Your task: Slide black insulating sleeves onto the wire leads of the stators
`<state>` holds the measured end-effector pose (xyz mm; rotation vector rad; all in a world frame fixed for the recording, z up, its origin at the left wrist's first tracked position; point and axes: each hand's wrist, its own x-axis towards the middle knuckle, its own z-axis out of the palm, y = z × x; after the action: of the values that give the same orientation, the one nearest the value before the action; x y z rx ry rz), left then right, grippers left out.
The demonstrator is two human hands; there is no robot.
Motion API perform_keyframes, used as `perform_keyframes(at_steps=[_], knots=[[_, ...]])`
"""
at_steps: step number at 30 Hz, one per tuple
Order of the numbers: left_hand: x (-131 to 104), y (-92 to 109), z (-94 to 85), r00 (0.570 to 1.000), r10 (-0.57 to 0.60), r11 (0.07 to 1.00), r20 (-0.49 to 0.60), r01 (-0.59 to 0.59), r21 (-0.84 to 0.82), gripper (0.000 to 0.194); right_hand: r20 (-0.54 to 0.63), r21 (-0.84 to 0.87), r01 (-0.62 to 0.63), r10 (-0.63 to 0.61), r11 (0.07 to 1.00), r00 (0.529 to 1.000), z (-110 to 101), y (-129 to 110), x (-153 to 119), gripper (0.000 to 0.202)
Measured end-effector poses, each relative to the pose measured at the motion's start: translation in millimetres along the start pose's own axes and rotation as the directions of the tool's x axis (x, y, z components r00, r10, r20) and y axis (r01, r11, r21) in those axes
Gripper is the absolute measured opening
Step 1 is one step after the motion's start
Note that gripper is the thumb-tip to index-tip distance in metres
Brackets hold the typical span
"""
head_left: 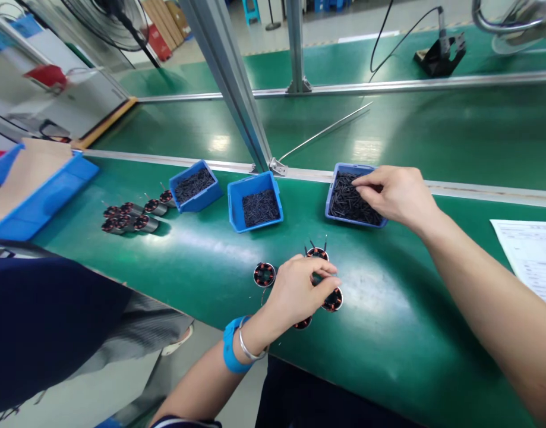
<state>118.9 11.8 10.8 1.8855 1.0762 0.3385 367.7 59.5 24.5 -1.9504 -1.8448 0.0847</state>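
Note:
My right hand (395, 193) reaches into a blue bin (330, 208) filled with short black tube pieces (349, 199). Its thumb and forefinger pinch at the pieces near the top; the tips partly hide what is between them. Over a small cluster of round motor stators with copper windings, my left hand (297, 288) has its fingers curled and its thumb close to the forefinger. What it grips is hidden. One stator (264, 274) stands left of that hand, another (333, 300) by the thumb. Behind the fingers, a stator (318, 253) has dark-sleeved wires standing up.
Two more blue bins, a middle one (232, 208) and a left one (196, 202), hold black pieces. Several motor stators (145, 223) stand further left, near a large blue crate (54, 193). A metal post (237, 89) rises behind the bins. Paper (529, 252) lies at right. Another person (45, 333) stands at left.

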Motion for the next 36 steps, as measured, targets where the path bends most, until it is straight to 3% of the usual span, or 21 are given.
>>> perform_keyframes(at_steps=[5, 7, 10, 13, 20, 24, 25, 27, 28, 30, 32, 34, 36], knots=[[0, 1, 1.7, 0.994, 0.104, 0.994, 0.02, -0.104, 0.031, 0.007, 0.057, 0.338, -0.027, 0.008, 0.941, 0.998, -14, -17, -35, 0.017], [0, 1, 2.6, 0.994, 0.113, 0.993, 0.012, -0.113, 0.027, 0.006, 0.154, 0.477, -0.009, -0.073, 0.879, 0.985, -16, -28, -52, 0.015], [1, 1, 2.8, 0.993, 0.117, 0.992, -0.001, -0.117, 0.036, 0.006, 0.338, 0.619, -0.065, -0.191, 0.783, 0.921, -15, -44, -71, 0.016], [1, 0, 2.5, 0.993, 0.115, 0.992, -0.006, -0.114, 0.057, 0.007, 0.417, 0.643, -0.09, -0.248, 0.761, 0.875, -11, -52, -78, 0.017], [1, 0, 2.5, 0.992, 0.129, 0.989, -0.004, -0.128, 0.07, 0.01, 0.407, 0.623, -0.053, -0.265, 0.78, 0.874, -10, -53, -74, 0.015], [1, 0, 2.2, 0.996, 0.087, 0.995, -0.005, -0.086, 0.046, 0.005, 0.444, 0.596, -0.01, -0.319, 0.803, 0.838, -12, -59, -75, 0.016], [-1, 0, 1.9, 0.997, 0.071, 0.997, -0.006, -0.071, 0.031, 0.003, 0.466, 0.584, -0.003, -0.332, 0.812, 0.82, -13, -60, -76, 0.018], [-7, -2, 0.8, 0.999, 0.035, 0.999, -0.02, -0.035, -0.003, 0.017, 0.497, 0.553, 0.027, -0.355, 0.833, 0.792, -16, -59, -74, 0.022], [-11, -4, 0.0, 0.999, 0.013, 1.0, -0.036, -0.014, -0.018, 0.023, 0.489, 0.536, 0.04, -0.349, 0.843, 0.8, -18, -56, -70, 0.024], [-19, -7, -2.0, 0.997, -0.036, 0.999, -0.071, 0.033, -0.043, 0.03, 0.404, 0.439, 0.061, -0.258, 0.896, 0.878, -19, -47, -59, 0.024], [-25, -10, -3.8, 0.995, -0.069, 0.996, -0.071, 0.064, -0.065, 0.026, 0.254, 0.167, 0.072, -0.113, 0.983, 0.96, -17, -34, -43, 0.026], [-27, -12, -4.6, 0.997, -0.073, 0.995, -0.038, 0.07, -0.077, 0.015, 0.148, -0.149, 0.063, -0.04, 0.987, 0.988, -9, -22, -25, 0.029], [-25, -13, -4.0, 0.997, -0.075, 0.994, -0.013, 0.073, -0.08, 0.008, 0.166, -0.292, 0.076, -0.028, 0.953, 0.986, 0, -14, -11, 0.029]])
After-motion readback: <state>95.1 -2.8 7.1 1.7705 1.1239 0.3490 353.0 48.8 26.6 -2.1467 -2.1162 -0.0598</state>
